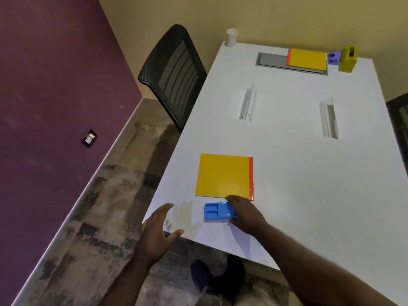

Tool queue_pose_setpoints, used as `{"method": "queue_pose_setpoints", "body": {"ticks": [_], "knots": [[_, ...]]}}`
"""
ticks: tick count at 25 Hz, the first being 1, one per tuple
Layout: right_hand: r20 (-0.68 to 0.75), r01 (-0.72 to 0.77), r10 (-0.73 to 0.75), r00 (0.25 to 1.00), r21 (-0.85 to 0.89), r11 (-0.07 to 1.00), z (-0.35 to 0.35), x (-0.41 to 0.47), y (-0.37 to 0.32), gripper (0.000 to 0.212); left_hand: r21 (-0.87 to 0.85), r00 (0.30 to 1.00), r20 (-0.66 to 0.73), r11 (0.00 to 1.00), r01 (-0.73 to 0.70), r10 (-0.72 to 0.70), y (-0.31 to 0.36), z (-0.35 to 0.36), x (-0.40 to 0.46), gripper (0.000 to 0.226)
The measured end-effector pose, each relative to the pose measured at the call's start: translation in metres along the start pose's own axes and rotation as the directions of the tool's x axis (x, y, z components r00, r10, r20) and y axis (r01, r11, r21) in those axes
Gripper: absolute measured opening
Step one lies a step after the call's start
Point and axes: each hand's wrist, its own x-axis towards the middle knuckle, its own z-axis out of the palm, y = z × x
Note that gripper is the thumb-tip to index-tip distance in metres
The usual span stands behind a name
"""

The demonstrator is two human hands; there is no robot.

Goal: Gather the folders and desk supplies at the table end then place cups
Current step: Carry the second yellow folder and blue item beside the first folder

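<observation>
The right hand (244,214) grips the blue tray's (217,212) right end at the table's (287,173) near edge; its long axis runs left-right. Left hand (159,230) hovers open, left.

Left wall (55,85): purple, with a dark outlet plate (89,138) low down.
Far wall (220,14): beige.
Floor (99,217): mottled grey-brown carpet.
Desk (298,173): white, with a grey cable hatch (271,60) near its far end.
Chair (174,74): black mesh back, beside the desk's left edge.
</observation>
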Motion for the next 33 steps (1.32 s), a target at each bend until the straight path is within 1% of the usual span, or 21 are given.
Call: {"method": "queue_pose_setpoints", "body": {"ticks": [4, 7, 10, 13, 16, 18, 20, 23, 27, 29, 31, 33], "knots": [[-0.061, -0.052, 0.050, 0.997, -0.027, 0.998, 0.007, 0.002, -0.014, 0.065, 0.033, 0.998, 0.058, 0.999, -0.039, 0.037, -0.019, -0.005, 0.026, 0.077], [-0.121, -0.073, 0.071, 0.990, -0.006, 0.997, 0.007, -0.006, -0.015, 0.064, 0.036, 0.990, 0.120, 0.996, -0.084, 0.080, -0.021, -0.004, 0.047, 0.077], [-0.205, -0.120, 0.126, 0.971, 0.040, 0.992, -0.003, -0.015, -0.006, 0.064, 0.052, 0.975, 0.189, 0.990, -0.128, 0.116, -0.007, 0.000, 0.081, 0.078], [-0.308, -0.181, 0.206, 0.929, 0.106, 0.978, -0.022, -0.021, 0.007, 0.065, 0.030, 0.959, 0.231, 0.985, -0.173, 0.161, 0.011, 0.008, 0.118, 0.077], [-0.412, -0.225, 0.279, 0.867, 0.177, 0.958, -0.045, -0.021, 0.024, 0.059, 0.046, 0.942, 0.254, 0.970, -0.240, 0.221, 0.026, 0.020, 0.157, 0.077], [-0.463, -0.249, 0.322, 0.826, 0.214, 0.945, -0.059, -0.018, 0.037, 0.055, 0.072, 0.933, 0.291, 0.967, -0.244, 0.214, 0.036, 0.029, 0.185, 0.079], [-0.474, -0.280, 0.365, 0.801, 0.242, 0.929, -0.067, -0.016, 0.049, 0.056, 0.130, 0.922, 0.346, 0.964, -0.231, 0.175, 0.043, 0.041, 0.212, 0.081], [-0.455, -0.315, 0.404, 0.793, 0.261, 0.912, -0.071, -0.012, 0.068, 0.057, 0.247, 0.888, 0.450, 0.943, -0.223, 0.092, 0.047, 0.059, 0.247, 0.092], [-0.432, -0.327, 0.427, 0.795, 0.289, 0.900, -0.075, -0.006, 0.081, 0.055, 0.387, 0.832, 0.554, 0.872, -0.301, 0.041, 0.048, 0.078, 0.276, 0.109], [-0.420, -0.331, 0.441, 0.793, 0.310, 0.891, -0.076, -0.006, 0.086, 0.056, 0.414, 0.819, 0.573, 0.849, -0.327, 0.036, 0.051, 0.086, 0.279, 0.115], [-0.414, -0.329, 0.440, 0.797, 0.312, 0.891, -0.076, -0.006, 0.091, 0.057, 0.413, 0.831, 0.553, 0.850, -0.328, 0.052, 0.055, 0.091, 0.281, 0.118], [-0.416, -0.328, 0.439, 0.796, 0.313, 0.891, -0.078, -0.003, 0.093, 0.057, 0.438, 0.853, 0.515, 0.830, -0.345, 0.082, 0.058, 0.092, 0.282, 0.117]]}}
